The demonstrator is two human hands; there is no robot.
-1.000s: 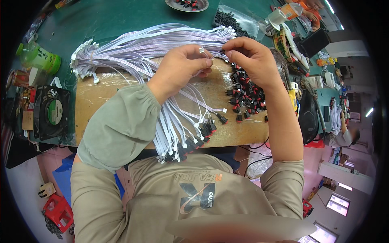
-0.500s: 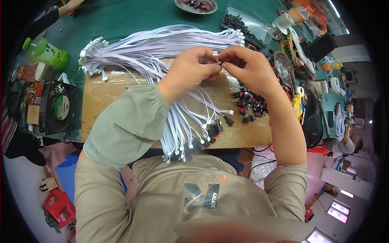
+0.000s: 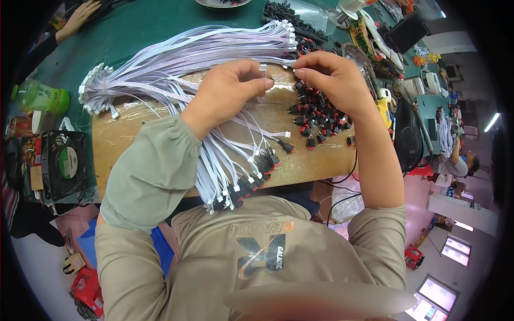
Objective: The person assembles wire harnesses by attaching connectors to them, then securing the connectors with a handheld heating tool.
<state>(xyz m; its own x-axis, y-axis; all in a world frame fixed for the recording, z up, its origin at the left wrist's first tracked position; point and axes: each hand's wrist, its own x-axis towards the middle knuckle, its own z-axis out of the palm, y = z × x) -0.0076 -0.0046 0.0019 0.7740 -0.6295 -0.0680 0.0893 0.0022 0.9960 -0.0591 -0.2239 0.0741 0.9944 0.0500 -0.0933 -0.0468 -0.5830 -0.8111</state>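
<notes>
My left hand [image 3: 227,93] is closed in a pinch on a flat white ribbon cable, whose white connector [image 3: 263,68] sticks up past the fingertips. To its right, apart from it, my right hand [image 3: 337,80] has thumb and forefinger pinched together. Anything between those fingertips is too small to make out. Below and beyond the right hand lies a pile of small black-and-red switches [image 3: 321,115]. A big bundle of white ribbon cables [image 3: 214,45] stretches behind my hands. Near the board's front edge, more cables [image 3: 214,166] fan out toward me, with black-and-red parts at their ends.
The brown board [image 3: 305,160] rests on a green table [image 3: 155,21]. At the left are a black fan [image 3: 67,163] and a green bottle [image 3: 43,98]. Farther back is a clear tray of black parts [image 3: 294,18]. Another person's hand [image 3: 80,18] is at the far left.
My hands were together at the cable's connector and are now apart. The right hand has drawn away to the right relative to the left. The whole view has shifted slightly.
</notes>
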